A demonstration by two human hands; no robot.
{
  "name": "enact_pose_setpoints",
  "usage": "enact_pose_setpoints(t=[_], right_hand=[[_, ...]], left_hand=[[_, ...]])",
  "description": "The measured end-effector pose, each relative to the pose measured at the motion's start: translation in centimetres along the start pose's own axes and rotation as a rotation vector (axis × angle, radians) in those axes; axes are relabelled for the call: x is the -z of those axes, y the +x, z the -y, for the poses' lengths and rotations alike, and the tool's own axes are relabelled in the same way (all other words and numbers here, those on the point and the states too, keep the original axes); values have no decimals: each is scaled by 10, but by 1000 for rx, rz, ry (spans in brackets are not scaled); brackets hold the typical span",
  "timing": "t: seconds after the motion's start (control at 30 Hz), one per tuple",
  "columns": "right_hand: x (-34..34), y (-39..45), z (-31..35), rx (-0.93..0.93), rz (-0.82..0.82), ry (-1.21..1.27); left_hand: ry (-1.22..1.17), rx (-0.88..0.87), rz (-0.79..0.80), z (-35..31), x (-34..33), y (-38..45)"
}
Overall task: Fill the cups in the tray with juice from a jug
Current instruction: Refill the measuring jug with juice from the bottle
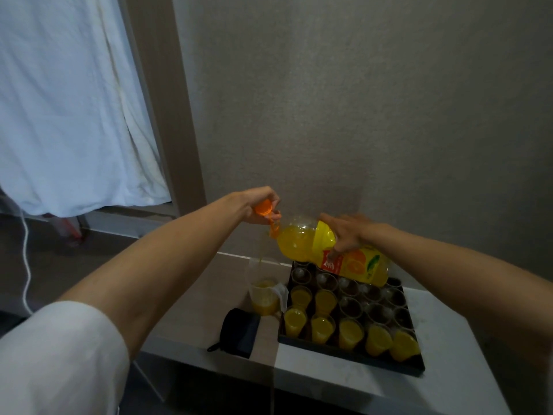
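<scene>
Right hand (344,235) grips the tilted juice bottle (332,253), pouring a thin stream into the jug (264,295) beside the cup tray (353,356); left hand (260,205) pinches the orange cap (263,208); a wobble could spill onto the table (314,384)

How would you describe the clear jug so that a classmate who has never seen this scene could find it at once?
Start at the dark tray of small cups on the white table. Just off its left edge stands the clear jug, partly filled with orange juice. Unlike the cups, it is taller, stands outside the tray, and juice is streaming into it from the tilted bottle.
</scene>
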State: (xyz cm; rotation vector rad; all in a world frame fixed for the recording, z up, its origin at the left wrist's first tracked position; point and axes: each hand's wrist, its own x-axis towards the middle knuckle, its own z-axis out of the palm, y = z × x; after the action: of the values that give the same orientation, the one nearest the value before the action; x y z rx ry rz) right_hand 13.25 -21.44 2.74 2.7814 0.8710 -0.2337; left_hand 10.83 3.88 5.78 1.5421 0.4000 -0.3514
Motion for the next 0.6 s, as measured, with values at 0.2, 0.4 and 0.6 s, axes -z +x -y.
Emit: enact_pose_setpoints(t=[0.2,0.4,0.6], right_hand=[[2,-1,1,6,-2,-2],[2,0,2,10,-9,4],[4,-2,3,18,7,3]], left_hand=[[-40,12,23,-1,2,1],[-42,5,37,0,4,-1],[-14,6,35,1,3,-1]])
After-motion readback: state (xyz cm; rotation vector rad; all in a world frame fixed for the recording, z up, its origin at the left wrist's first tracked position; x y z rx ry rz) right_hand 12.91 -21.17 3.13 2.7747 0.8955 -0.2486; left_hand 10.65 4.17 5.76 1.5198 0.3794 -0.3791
